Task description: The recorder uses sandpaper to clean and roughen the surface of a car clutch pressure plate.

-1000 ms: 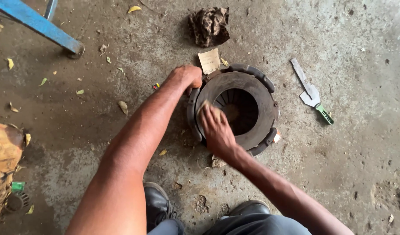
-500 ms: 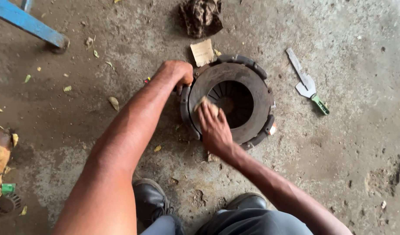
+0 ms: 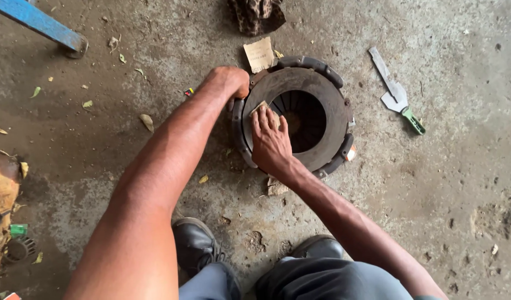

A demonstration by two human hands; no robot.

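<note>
Clutch pressure plate [image 3: 300,83], round and dark with a finned central opening, was seen lying flat on the stained concrete floor [image 3: 444,200], directly ahead of two black shoes [image 3: 197,244]. Its left rim was gripped by the left hand [image 3: 229,82], fingers curled closed over the edge. On its ring face, the right hand [image 3: 270,141] was pressed down flat, fingers together, over a small tan piece of abrasive paper [image 3: 261,106]. A torn cardboard scrap [image 3: 259,54] was touching the plate's far rim, with a crumpled rag [image 3: 255,14] beyond it. To the plate's right, well apart, a flat metal tool with a green handle [image 3: 397,91] was lying.
</note>
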